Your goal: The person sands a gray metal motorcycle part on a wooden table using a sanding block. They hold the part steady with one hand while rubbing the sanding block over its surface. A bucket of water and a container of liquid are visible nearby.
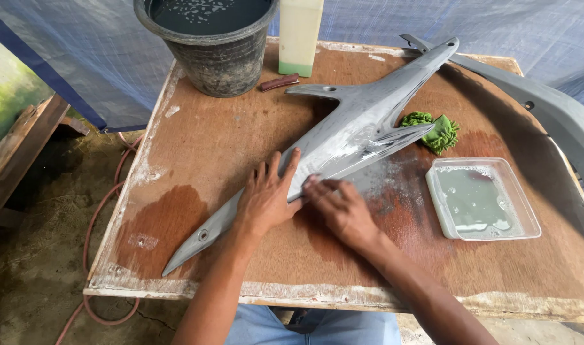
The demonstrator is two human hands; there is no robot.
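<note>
Two hands: both lie on one grey panel, on a wet wooden counter.
Left hand: spread flat, fingers fanned, palm pressing the panel's lower stretch; it grips nothing.
Right hand: fingers held together and flat, tips on the panel's near edge just beside the left hand; whether a pad or paper lies under them cannot be told.
Panel: long and slim with side prongs; its long axis runs from the near-left tip up to the far-right tip. It lies under and beyond both hands, most of it toward the far right.
Nearer hand: the left sits on the panel itself, the right at its edge.
Tray: clear, square, holding cloudy water, right of the right hand, apart from the panel.
Green cloth: crumpled, beside the panel's right prong.
Bucket: dark, full of water, at the far edge.
Pale bottle: beside the bucket.
Second grey panel: along the counter's right edge.
</note>
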